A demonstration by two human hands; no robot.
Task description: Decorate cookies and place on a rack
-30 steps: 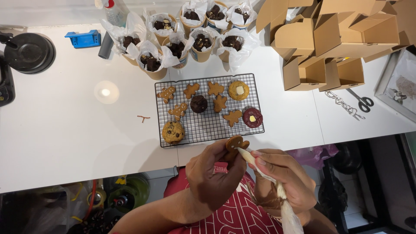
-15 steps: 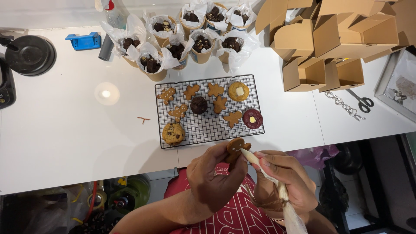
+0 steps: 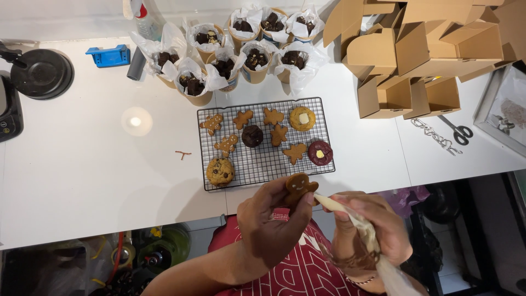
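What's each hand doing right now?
Left hand: closed on a gingerbread man cookie.
Right hand: closed around a piping bag, its tip at the cookie.

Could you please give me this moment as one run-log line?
left hand: holds gingerbread man | right hand: squeezes piping bag, tip at cookie | wire rack: more cookies

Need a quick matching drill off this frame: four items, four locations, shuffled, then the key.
Things:
1. gingerbread cookie
2. piping bag
3. scissors
4. blue holder

Places:
A. on the table, right of the cardboard boxes
B. held in the left hand
C. far left of the paper cups
D. gripped by the right hand

Pairs: 1-B, 2-D, 3-A, 4-C
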